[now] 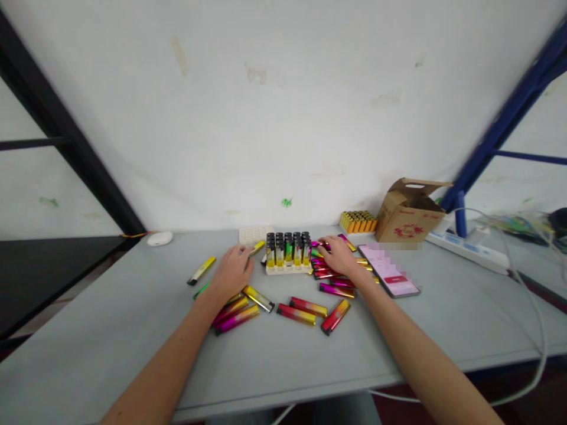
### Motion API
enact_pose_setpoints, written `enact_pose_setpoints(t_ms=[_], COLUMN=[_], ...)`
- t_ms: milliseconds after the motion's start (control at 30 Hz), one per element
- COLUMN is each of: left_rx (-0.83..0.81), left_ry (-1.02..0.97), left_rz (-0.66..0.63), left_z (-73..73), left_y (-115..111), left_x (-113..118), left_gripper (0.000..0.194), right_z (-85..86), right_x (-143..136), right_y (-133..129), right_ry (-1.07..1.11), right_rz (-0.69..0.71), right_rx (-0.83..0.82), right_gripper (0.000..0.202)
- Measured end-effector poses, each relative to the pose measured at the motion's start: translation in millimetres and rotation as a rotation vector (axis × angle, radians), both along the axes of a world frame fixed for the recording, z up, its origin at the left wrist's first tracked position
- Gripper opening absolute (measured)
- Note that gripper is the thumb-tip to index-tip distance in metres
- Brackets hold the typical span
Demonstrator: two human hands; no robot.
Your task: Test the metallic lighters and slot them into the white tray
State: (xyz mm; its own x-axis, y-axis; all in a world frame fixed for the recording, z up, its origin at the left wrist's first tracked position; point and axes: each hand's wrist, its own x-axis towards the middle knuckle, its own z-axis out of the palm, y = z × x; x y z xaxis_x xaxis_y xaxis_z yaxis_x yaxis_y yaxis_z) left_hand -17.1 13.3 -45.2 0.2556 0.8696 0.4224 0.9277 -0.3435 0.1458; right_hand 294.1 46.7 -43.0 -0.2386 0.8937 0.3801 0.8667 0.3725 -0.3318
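Near the table's middle stands a white rack (289, 269) with rows of upright lighters (288, 249), black tops up. My left hand (234, 270) is left of it, fingers curled near a yellow lighter (257, 247); whether it grips that one is unclear. At the rack's right side is my right hand (335, 254), its fingertips at a lighter I cannot make out well. Several red and magenta lighters (336, 290) lie beneath and beside that hand. In front of the rack lie red-yellow lighters (296, 314), and more (237, 319) are by my left wrist.
A phone (390, 271) lies right of the lighters. Behind it are an open cardboard box (406, 213) and a tray of orange-yellow lighters (358, 222). A power strip (469, 250) with cables is at the right. A white case (160, 238) and a pale rack (256, 234) are near the wall.
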Motion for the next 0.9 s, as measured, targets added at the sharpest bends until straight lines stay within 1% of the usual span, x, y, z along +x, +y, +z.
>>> enact_pose_setpoints(t_ms=[67, 167, 267, 467, 567, 667, 733, 800, 900], left_rx=[0.025, 0.012, 0.0, -0.009, 0.063, 0.157, 0.205, 0.261, 0.374], left_ry=[0.044, 0.116, 0.127, 0.048, -0.119, -0.346, -0.465, -0.545, -0.604], left_rz=[0.055, 0.15, 0.191, 0.192, 0.209, 0.172, 0.132, 0.07, -0.098], left_z=[0.5, -0.8, -0.6, 5.4, 8.2, 13.4, 20.1, 29.6, 45.8], left_y=[-1, -1, -1, -3, -2, -1, -3, -8, -19], left_x=[0, 0, 1, 6, 6, 5, 6, 9, 15], left_gripper=[0.036, 0.035, 0.035, 0.026, 0.027, 0.028, 0.029, 0.027, 0.023], right_z=[-0.7, -1.7, -1.7, -0.8, -1.5, -0.6, 3.7, 12.6, 31.6], right_x=[0, 0, -1, -2, -1, 2, 2, 0, -13], right_y=[0, 1, 0, 0, 0, 2, 1, -4, -22], right_ry=[0.001, 0.0, -0.001, 0.018, 0.063, 0.15, 0.241, 0.352, 0.497], right_rz=[-0.008, -0.02, -0.022, -0.016, -0.029, -0.027, -0.009, 0.023, 0.105], right_rx=[-0.001, 0.004, 0.012, 0.036, 0.072, 0.141, 0.2, 0.265, 0.394], right_gripper=[0.027, 0.028, 0.029, 0.027, 0.026, 0.025, 0.024, 0.024, 0.021])
